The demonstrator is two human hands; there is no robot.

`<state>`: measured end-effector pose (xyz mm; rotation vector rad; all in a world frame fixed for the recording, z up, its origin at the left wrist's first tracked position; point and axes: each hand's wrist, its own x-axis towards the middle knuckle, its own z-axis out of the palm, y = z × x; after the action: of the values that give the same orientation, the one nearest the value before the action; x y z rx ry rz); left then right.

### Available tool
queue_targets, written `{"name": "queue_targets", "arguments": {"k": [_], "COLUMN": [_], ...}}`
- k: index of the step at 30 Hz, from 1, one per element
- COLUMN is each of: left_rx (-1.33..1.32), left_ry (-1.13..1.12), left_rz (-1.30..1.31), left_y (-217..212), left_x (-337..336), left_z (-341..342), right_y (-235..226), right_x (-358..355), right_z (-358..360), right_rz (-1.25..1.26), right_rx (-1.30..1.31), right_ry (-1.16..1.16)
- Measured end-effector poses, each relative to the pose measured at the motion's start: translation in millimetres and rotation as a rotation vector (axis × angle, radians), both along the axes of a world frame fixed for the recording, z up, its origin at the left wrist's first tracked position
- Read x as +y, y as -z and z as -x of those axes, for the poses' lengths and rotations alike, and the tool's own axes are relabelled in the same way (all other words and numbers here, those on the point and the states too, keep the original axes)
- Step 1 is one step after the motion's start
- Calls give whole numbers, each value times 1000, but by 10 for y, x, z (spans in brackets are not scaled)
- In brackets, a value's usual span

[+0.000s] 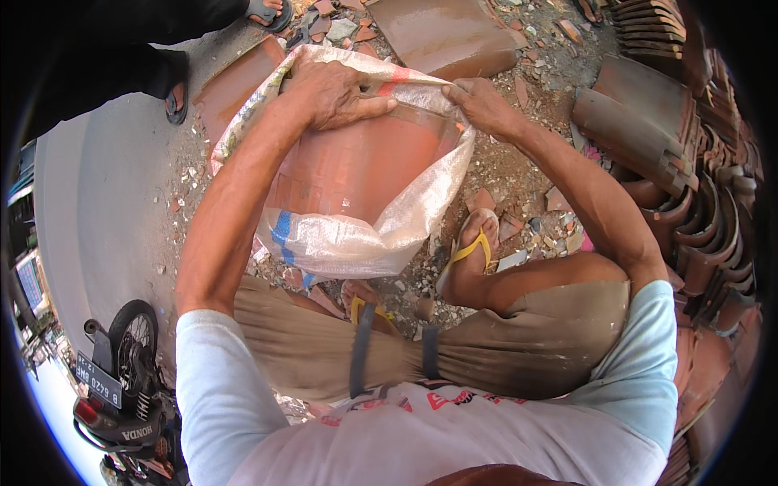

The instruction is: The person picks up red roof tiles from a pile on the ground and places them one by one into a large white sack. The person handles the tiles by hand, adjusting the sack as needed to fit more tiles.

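Note:
A white woven plastic sack (348, 247) with blue and red stripes stands between my feet, its mouth held wide. Orange-brown clay roof tiles (356, 166) lie inside it, the top one showing its broad face. My left hand (328, 93) grips the far left part of the sack's rim, thumb stretched along the edge above the tile; its fingertips are partly hidden. At the far right corner of the rim, my right hand (480, 105) pinches the folded plastic between thumb and fingers.
Stacked roof tiles (713, 235) line the right side, with a loose brown tile (636, 117) beside them. Another large tile (446, 36) lies beyond the sack among broken shards. A person's sandalled foot (176, 101) stands far left; a parked motorcycle (121, 405) is near left by the road.

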<state>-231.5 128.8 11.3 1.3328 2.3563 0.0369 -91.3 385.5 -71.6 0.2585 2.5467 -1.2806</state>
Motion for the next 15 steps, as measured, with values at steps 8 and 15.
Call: {"name": "queue_targets", "arguments": {"k": [8, 15], "left_rx": [23, -21], "left_ry": [-46, -100], "left_rz": [-253, -84], "left_y": [238, 100], "left_x": [-305, -280], "left_z": [-133, -328], "right_y": [-826, -936], "right_x": [-238, -344], "right_z": [-104, -172], "right_rz": [-228, -209], "right_rx": [216, 255], "right_ry": [-88, -22]}}
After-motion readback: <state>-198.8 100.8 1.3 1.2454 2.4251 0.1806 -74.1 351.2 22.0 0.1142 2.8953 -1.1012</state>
